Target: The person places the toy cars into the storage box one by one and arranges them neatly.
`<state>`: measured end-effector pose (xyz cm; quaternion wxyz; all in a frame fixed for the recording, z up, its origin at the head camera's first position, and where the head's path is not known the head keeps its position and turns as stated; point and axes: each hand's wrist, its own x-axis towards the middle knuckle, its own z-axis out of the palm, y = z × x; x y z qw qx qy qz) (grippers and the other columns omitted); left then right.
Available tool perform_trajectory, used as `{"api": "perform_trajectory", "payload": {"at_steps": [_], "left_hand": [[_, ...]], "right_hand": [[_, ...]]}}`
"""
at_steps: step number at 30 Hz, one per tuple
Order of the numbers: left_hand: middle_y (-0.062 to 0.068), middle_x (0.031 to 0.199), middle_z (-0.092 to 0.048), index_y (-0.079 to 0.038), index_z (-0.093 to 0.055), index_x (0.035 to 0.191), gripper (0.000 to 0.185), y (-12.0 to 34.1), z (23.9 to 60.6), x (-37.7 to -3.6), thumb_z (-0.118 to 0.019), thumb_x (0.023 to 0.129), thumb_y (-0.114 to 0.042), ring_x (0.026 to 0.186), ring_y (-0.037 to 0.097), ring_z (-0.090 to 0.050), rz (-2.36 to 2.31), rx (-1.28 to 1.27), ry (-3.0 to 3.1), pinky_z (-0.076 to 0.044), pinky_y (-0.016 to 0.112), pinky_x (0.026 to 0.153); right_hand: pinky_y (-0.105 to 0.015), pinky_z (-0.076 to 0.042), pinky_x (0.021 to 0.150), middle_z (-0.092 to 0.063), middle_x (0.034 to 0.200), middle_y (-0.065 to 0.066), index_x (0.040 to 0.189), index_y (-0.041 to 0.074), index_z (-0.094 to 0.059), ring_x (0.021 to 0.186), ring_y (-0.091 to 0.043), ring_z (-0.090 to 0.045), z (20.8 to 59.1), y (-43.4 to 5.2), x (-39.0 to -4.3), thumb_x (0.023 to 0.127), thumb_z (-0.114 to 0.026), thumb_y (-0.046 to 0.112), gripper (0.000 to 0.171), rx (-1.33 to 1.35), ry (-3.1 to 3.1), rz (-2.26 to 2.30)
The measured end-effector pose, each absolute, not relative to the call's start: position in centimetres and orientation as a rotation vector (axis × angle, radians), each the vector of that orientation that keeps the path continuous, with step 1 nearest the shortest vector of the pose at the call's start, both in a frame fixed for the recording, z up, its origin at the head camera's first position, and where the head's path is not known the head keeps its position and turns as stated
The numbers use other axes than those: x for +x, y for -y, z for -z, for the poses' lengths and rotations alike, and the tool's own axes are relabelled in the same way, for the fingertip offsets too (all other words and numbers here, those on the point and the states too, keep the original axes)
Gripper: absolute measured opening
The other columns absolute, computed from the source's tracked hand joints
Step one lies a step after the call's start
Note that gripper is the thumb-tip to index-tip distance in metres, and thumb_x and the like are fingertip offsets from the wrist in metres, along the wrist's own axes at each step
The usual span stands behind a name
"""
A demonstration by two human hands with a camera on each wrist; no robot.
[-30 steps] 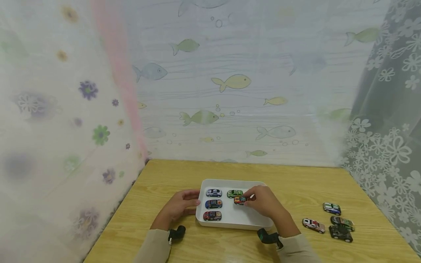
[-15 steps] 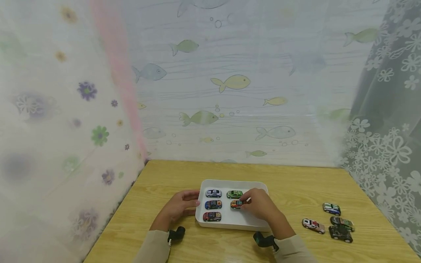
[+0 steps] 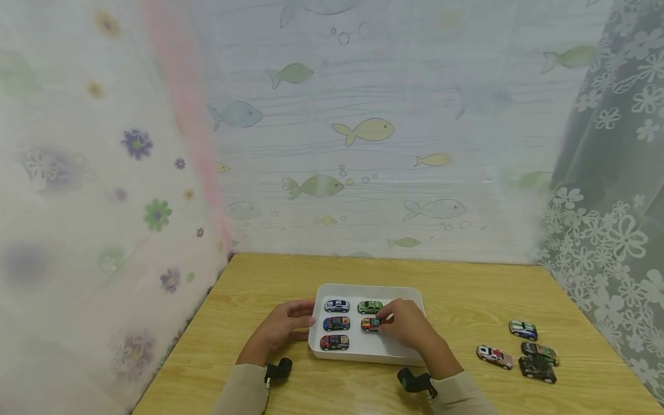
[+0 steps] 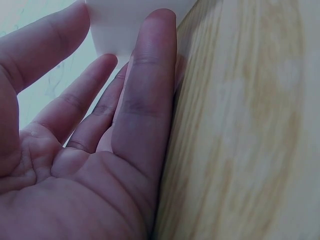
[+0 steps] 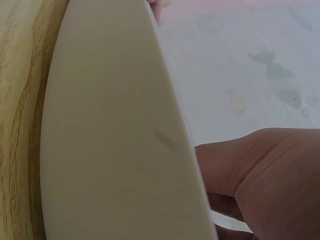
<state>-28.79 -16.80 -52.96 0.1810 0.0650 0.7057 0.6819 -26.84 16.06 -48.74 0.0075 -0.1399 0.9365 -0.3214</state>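
In the head view, a white tray (image 3: 369, 351) lies on the table with toy cars in two columns. Its left column has a white-and-blue car (image 3: 337, 306), a blue-orange car (image 3: 336, 323) and a red-black car (image 3: 334, 342). My right hand (image 3: 410, 325) reaches over the tray and pinches a red-orange toy car (image 3: 369, 324) just below a green toy car (image 3: 370, 307). The tray's wall hides those fingertips in the right wrist view. My left hand (image 3: 280, 324) rests against the tray's left end, its fingers (image 4: 145, 90) fairly straight and touching the outer wall.
Right of the tray, several toy cars stand on the wooden table (image 3: 446, 276): a white-red one (image 3: 494, 357), a white-green-blue one (image 3: 523, 329), a dark green one (image 3: 544, 350) and a black one (image 3: 537, 369). Fish-patterned curtain (image 3: 363, 173) hangs behind.
My right hand has moved the red-orange toy car left and slightly nearer, from overlapping the green car's lower right to below it. My left hand stays at the tray's end.
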Motion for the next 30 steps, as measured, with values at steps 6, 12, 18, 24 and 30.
{"api": "perform_trajectory", "payload": {"at_steps": [6,12,18,24,30], "left_hand": [[0.022,0.150,-0.055,0.000,-0.051,0.150,0.059,16.86,52.99,-28.74,-0.073,0.098,-0.015,0.122,0.026,-0.066,-1.930,0.186,-1.983,-0.061,0.045,0.095],[0.021,0.150,-0.055,0.000,-0.051,0.150,0.059,16.83,53.01,-28.78,-0.074,0.098,-0.015,0.122,0.027,-0.066,-1.934,0.185,-1.983,-0.061,0.045,0.095],[0.021,0.150,-0.055,-0.001,-0.051,0.149,0.059,16.81,52.90,-28.79,-0.075,0.097,-0.017,0.122,0.027,-0.066,-1.931,0.178,-1.992,-0.061,0.045,0.095],[0.021,0.149,-0.055,0.000,-0.051,0.149,0.058,16.86,52.72,-28.75,-0.074,0.097,-0.016,0.122,0.027,-0.066,-1.937,0.181,-1.984,-0.061,0.045,0.095],[0.020,0.149,-0.056,0.000,-0.051,0.149,0.058,16.76,52.91,-28.64,-0.074,0.097,-0.016,0.122,0.026,-0.066,-1.933,0.176,-1.979,-0.061,0.044,0.096]], "right_hand": [[-0.031,-0.057,0.068,-0.078,0.097,-0.002,0.095,0.011,-0.083,0.081,-0.011,-0.068,49.01,-15.97,-26.93,0.081,-0.086,0.003,0.017,-0.447,-2.928,1.006],[-0.031,-0.057,0.069,-0.078,0.098,-0.002,0.096,0.011,-0.083,0.081,-0.011,-0.068,48.97,-15.79,-26.87,0.081,-0.086,0.003,0.017,-0.447,-2.938,0.994],[-0.031,-0.058,0.070,-0.078,0.099,-0.002,0.096,0.012,-0.083,0.081,-0.010,-0.069,48.78,-15.64,-26.78,0.081,-0.086,0.004,0.017,-0.442,-2.936,1.001],[-0.031,-0.058,0.069,-0.078,0.098,-0.003,0.095,0.011,-0.083,0.081,-0.010,-0.068,48.64,-15.56,-26.80,0.080,-0.087,0.004,0.017,-0.434,-2.938,1.014],[-0.031,-0.058,0.069,-0.078,0.096,-0.002,0.096,0.010,-0.083,0.080,-0.010,-0.068,48.72,-15.80,-26.65,0.080,-0.088,0.007,0.017,-0.419,-2.946,1.007]]}}
